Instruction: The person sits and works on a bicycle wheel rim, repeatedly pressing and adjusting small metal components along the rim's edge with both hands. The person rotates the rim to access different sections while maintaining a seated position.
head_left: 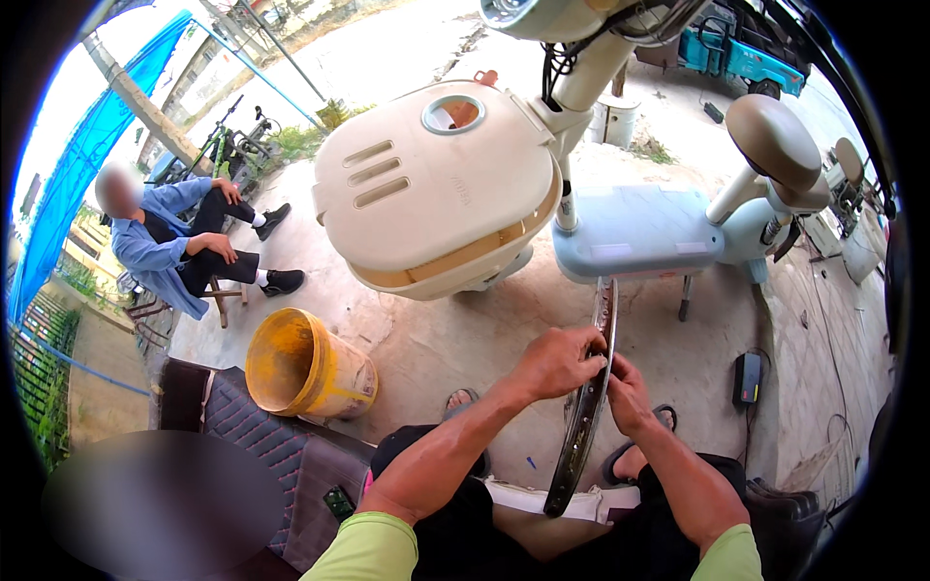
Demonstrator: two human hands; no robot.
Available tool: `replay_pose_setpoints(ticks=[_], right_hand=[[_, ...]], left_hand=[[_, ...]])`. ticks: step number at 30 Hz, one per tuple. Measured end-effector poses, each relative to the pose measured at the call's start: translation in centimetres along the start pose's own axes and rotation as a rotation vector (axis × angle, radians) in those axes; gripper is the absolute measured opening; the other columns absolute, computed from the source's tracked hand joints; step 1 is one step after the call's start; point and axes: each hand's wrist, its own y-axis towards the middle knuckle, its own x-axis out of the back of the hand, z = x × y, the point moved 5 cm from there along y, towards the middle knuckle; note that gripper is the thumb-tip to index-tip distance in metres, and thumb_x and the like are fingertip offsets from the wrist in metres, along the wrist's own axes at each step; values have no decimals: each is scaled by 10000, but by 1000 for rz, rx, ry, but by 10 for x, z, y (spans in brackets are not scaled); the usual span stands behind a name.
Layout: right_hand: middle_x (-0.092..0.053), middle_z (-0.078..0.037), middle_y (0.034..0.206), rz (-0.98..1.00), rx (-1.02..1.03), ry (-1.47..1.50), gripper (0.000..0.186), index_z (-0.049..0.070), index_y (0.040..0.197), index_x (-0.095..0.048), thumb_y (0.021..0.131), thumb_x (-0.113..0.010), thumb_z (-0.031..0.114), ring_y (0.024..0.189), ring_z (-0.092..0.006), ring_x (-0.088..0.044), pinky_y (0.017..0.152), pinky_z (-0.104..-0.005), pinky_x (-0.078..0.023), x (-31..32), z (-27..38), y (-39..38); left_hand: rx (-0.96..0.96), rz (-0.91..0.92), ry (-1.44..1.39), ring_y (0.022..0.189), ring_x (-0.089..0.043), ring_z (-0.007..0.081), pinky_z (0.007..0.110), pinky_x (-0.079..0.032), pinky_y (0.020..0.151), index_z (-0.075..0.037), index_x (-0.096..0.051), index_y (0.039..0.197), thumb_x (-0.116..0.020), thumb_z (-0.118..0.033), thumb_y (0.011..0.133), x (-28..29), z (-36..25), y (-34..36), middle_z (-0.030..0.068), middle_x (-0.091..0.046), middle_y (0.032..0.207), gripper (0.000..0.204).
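A shiny metal wheel rim (573, 455) with holes along its channel stands edge-on between my knees. Its lower end is near my lap and its far end reaches toward the light blue footboard of a scooter. My left hand (562, 362) is closed at the rim's upper part, fingers bent over its left edge and thumb pressed near it. My right hand (630, 395) grips the right side of the rim slightly lower, its fingertips partly hidden behind the metal. Whether a small part sits between my fingers, I cannot make out.
Ahead stands the electric scooter (639, 228) with a cream basket (426, 194). At left are a yellow bucket (334, 373) and a seated person (179, 232). A black charger (747, 378) lies at right. A phone (338, 503) rests on the quilted seat (262, 436) beside me.
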Motion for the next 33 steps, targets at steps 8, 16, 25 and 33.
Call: replay_pose_setpoints(ticks=[8,16,25,33], right_hand=[[-657,16,1022,4,15,20,260,28,1205,-633,989,-641,173,919,-71,-590,822,-239,-487,0,-2,1],[-652,22,1020,26,24,38,241,25,1200,-630,1006,-617,166,910,-61,-586,811,-230,-488,-4,1,-1],[-654,23,1036,21,-9,27,250,27,1213,-628,1001,-626,159,910,-59,-586,814,-230,-491,-3,2,-2],[-643,37,1002,28,22,32,215,31,1192,-636,1001,-610,124,891,-53,-571,793,-226,-477,-3,2,-1]], left_hand=[[-17,12,-7,648,-621,192,333,-512,645,-37,-696,1039,-648,-163,871,-1,0,2,122,-677,760,215],[-32,-2,-1,623,-586,162,320,-496,626,-19,-690,1002,-658,-158,865,-1,0,0,111,-642,713,198],[-38,9,-20,584,-547,146,325,-471,585,-20,-685,989,-678,-171,853,-2,0,1,90,-617,669,203],[20,-23,-104,551,-495,123,306,-420,529,-33,-668,974,-684,-201,882,2,-1,1,37,-579,652,192]])
